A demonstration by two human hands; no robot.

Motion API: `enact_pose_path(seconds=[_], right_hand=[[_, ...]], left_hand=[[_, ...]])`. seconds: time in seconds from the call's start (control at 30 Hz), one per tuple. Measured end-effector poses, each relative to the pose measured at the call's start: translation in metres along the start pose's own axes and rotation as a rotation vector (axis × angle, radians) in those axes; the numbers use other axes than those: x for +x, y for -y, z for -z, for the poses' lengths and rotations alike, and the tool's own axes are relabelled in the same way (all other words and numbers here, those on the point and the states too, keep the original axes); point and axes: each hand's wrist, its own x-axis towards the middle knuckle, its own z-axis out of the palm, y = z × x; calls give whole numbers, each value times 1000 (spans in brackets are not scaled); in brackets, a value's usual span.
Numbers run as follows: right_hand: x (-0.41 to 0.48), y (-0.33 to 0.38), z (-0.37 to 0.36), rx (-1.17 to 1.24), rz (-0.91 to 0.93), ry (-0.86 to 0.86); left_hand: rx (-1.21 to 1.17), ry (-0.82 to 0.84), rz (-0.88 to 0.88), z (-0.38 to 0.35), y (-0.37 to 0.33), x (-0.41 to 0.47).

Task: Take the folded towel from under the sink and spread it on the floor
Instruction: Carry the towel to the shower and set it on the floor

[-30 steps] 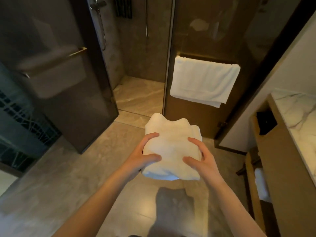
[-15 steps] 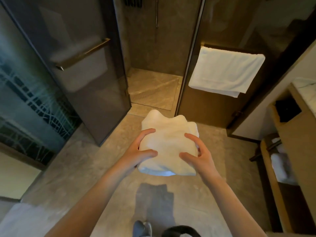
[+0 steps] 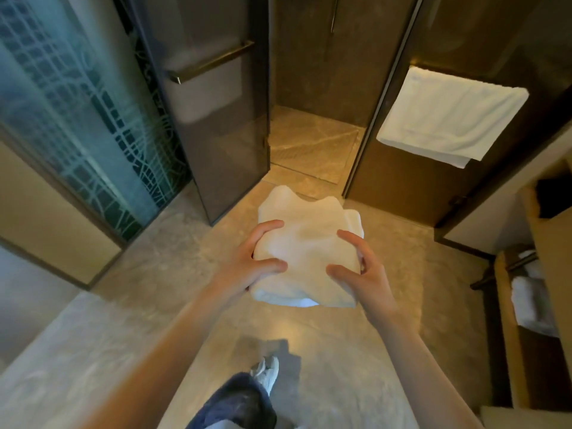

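- Floor (image 3: 145, 274): bare stone tile on my left and ahead of me. No towel lies on it, so the spreading has not begun.
- Left hand (image 3: 247, 261): closed on the left edge of the folded towel, thumb on top, fingers curled over and under.
- Folded towel (image 3: 309, 243): white, held in the air in front of me, between both hands and well above the floor. It is a thick bundle, not opened out. Fetching it looks done.
- Right hand (image 3: 362, 280): gripping the right edge, thumb and forefinger pressed into the top, the other fingers curled at the side.
- Hanging towel (image 3: 448, 119): a separate one, draped on the glass panel; not part of this job.
- Shelf (image 3: 507, 351): far right, below the table top, holding spare towels (image 3: 526, 305). I judge this the source.
- Outstanding: unfold, lower, lay flat on the floor.
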Motion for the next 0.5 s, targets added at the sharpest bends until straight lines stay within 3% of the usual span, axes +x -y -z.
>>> enact_pose_path(seconds=[0.27,0.5], right_hand=[[-43,-7,-52,61,-3,-50],[-29,-1,-161,96,18,-107]], left_hand=[[75,51,-27,42,14,-39],[46,80,-7,149,17,-38]])
